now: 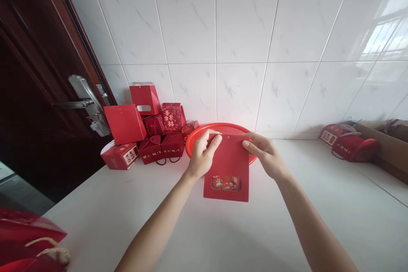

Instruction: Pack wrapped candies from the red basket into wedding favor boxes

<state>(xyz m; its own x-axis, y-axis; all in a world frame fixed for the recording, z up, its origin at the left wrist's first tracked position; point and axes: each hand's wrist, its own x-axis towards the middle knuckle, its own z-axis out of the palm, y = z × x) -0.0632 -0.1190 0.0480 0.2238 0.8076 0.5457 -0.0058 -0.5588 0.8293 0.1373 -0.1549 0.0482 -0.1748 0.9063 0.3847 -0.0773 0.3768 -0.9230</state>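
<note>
A red paper box (229, 159) with a small window near its lower edge is held upright in front of me. Printed figures on red show through the window. My left hand (204, 153) grips its upper left corner, thumb on the near face. At the upper right corner my right hand (263, 153) pinches it the same way, with the fingers behind. Behind the box and both hands sits a round red plastic basket (219, 127), mostly covered by them; its contents are hidden.
Several red gift boxes (124, 123) are stacked at the left by the dark door (32, 72). More red boxes (355, 146) and an open cardboard box (385, 144) stand at the right. A red bag (25, 238) lies at the lower left. A tiled wall (239, 51) rises behind.
</note>
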